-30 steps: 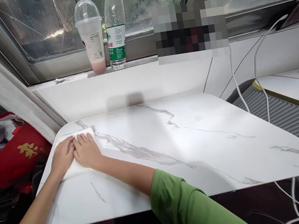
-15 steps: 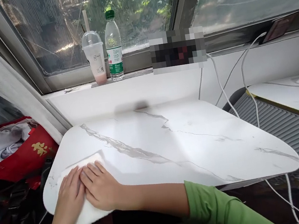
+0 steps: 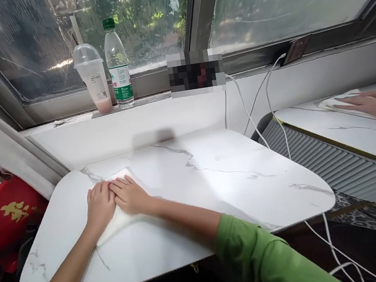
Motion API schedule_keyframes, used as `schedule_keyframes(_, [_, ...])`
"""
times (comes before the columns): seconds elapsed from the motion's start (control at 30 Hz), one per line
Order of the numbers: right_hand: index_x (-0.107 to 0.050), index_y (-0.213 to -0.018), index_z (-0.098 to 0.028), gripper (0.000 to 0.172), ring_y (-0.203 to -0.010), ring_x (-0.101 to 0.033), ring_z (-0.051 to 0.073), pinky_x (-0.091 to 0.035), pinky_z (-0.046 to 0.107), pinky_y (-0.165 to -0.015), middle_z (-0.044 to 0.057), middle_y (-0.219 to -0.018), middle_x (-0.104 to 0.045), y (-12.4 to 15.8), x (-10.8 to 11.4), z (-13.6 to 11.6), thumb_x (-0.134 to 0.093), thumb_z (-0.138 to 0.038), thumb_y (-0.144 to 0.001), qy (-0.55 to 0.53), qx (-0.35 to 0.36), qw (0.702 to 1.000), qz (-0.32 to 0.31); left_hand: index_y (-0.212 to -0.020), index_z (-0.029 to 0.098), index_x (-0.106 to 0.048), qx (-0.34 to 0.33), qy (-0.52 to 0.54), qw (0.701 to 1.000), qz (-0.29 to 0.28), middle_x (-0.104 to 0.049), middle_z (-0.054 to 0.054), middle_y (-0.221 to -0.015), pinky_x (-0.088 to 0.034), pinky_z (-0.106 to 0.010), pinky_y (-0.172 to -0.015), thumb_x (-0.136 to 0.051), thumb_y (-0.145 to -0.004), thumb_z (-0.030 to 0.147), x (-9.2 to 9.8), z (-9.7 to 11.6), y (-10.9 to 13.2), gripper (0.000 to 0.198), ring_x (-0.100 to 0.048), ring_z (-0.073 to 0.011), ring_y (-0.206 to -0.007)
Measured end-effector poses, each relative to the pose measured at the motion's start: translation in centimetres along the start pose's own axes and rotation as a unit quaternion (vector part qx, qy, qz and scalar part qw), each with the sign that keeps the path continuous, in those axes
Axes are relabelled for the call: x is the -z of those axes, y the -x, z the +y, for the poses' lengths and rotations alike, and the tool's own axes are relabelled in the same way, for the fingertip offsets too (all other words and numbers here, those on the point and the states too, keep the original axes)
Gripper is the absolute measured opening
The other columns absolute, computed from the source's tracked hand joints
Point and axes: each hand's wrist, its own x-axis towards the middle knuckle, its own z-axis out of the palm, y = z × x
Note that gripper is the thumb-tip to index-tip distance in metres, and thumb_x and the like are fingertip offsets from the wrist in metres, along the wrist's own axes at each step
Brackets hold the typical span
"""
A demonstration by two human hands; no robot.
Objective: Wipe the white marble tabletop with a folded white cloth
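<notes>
A folded white cloth [image 3: 116, 226] lies on the left half of a white tabletop [image 3: 250, 202] with grey marble veins. My left hand [image 3: 100, 203] rests palm down on the cloth, its fingers stretched forward. Beside it, my right hand [image 3: 130, 195] also presses flat on the cloth, fingers extended and touching the left fingertips. Neither hand is wrapped round anything. Part of the cloth is covered by both hands.
On the windowsill stand a plastic cup [image 3: 96, 81] with a straw and a green-capped bottle [image 3: 120, 78]. White cables [image 3: 250, 112] hang behind the table. At right, another person's hand [image 3: 373, 106] lies on a cloth on a second tabletop. A red bag [image 3: 5, 220] is at left.
Both hands have slid the cloth away from the table's near left edge, farther in across the top. The view has turned right, bringing another person's hand into sight.
</notes>
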Motion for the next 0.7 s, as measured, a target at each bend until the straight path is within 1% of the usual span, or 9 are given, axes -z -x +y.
schedule_keyframes(0.1, [-0.049, -0.131, -0.014, 0.038, -0.131, -0.041, 0.022, -0.022, 0.045, -0.113, 0.011, -0.137, -0.053, -2.0, 0.3, 3.3, -0.039, -0.020, -0.094, -0.007, 0.002, 1.000, 0.017, -0.108, 0.019, -0.057, -0.008, 0.007, 1.000, 0.012, -0.061, -0.013, -0.115, -0.036, -0.050, -0.100, -0.031, -0.093, 0.025, -1.3, 0.5, -3.7, 0.031, -0.054, -0.0301, -0.113])
schedule_keyframes(0.23, [-0.052, -0.126, -0.016, 0.035, -0.127, -0.044, 0.020, -0.024, 0.043, -0.111, 0.009, -0.135, -0.055, -4.5, 1.0, 7.2, -0.039, -0.018, -0.094, -0.001, 0.001, 1.000, 0.028, -0.109, 0.017, -0.058, -0.004, 0.001, 1.000, 0.031, -0.062, -0.014, -0.114, -0.039, -0.047, -0.097, -0.033, -0.091, 0.023, -3.5, 0.7, -8.2, 0.032, -0.056, -0.0298, -0.109])
schedule_keyframes(0.33, [-0.056, -0.121, -0.017, 0.031, -0.124, -0.046, 0.018, -0.023, 0.041, -0.111, 0.008, -0.130, -0.059, -6.2, 1.3, 9.4, -0.040, -0.018, -0.093, 0.002, -0.022, 0.998, 0.055, -0.108, 0.018, -0.059, -0.020, 0.003, 0.999, 0.030, -0.063, -0.012, -0.113, -0.040, -0.044, -0.095, -0.034, -0.090, 0.024, -4.8, 0.6, -11.5, 0.031, -0.057, -0.0284, -0.106])
schedule_keyframes(0.43, [-0.058, -0.116, -0.018, 0.029, -0.120, -0.048, 0.017, -0.023, 0.039, -0.111, 0.006, -0.123, -0.063, -7.5, 1.3, 11.0, -0.041, -0.017, -0.093, -0.003, -0.048, 0.996, 0.081, -0.106, 0.020, -0.060, -0.030, 0.010, 0.999, 0.024, -0.064, -0.011, -0.113, -0.042, -0.041, -0.094, -0.035, -0.090, 0.026, -5.7, 0.4, -14.0, 0.031, -0.058, -0.0277, -0.105])
schedule_keyframes(0.5, [-0.059, -0.115, -0.018, 0.029, -0.119, -0.049, 0.016, -0.024, 0.038, -0.110, 0.006, -0.121, -0.064, -8.0, 1.3, 11.6, -0.041, -0.016, -0.092, -0.008, -0.056, 0.995, 0.087, -0.106, 0.020, -0.060, -0.025, 0.014, 0.999, 0.021, -0.064, -0.011, -0.114, -0.042, -0.041, -0.094, -0.035, -0.089, 0.026, -6.0, 0.3, -15.0, 0.031, -0.059, -0.0276, -0.105])
schedule_keyframes(0.57, [-0.059, -0.114, -0.016, 0.029, -0.118, -0.050, 0.016, -0.025, 0.036, -0.109, 0.007, -0.121, -0.064, -8.3, 1.3, 11.9, -0.041, -0.015, -0.092, -0.010, -0.060, 0.994, 0.087, -0.107, 0.020, -0.060, -0.016, 0.022, 0.999, 0.016, -0.064, -0.011, -0.114, -0.042, -0.041, -0.095, -0.035, -0.089, 0.027, -6.1, 0.3, -15.4, 0.032, -0.059, -0.0277, -0.107])
schedule_keyframes(0.63, [-0.059, -0.115, -0.015, 0.030, -0.120, -0.049, 0.017, -0.024, 0.037, -0.110, 0.008, -0.122, -0.063, -8.2, 1.3, 11.9, -0.042, -0.015, -0.091, -0.010, -0.061, 0.994, 0.089, -0.110, 0.020, -0.059, -0.006, 0.030, 0.999, 0.011, -0.063, -0.012, -0.118, -0.039, -0.044, -0.100, -0.034, -0.090, 0.027, -6.0, 0.5, -15.1, 0.033, -0.057, -0.0281, -0.111])
schedule_keyframes(0.7, [-0.059, -0.117, -0.015, 0.031, -0.123, -0.048, 0.017, -0.022, 0.038, -0.112, 0.009, -0.125, -0.062, -7.7, 1.5, 11.7, -0.042, -0.014, -0.091, -0.013, -0.060, 0.994, 0.093, -0.113, 0.020, -0.058, 0.010, 0.030, 0.999, 0.005, -0.062, -0.012, -0.122, -0.031, -0.051, -0.106, -0.033, -0.091, 0.027, -5.7, 1.1, -14.4, 0.034, -0.054, -0.0289, -0.117])
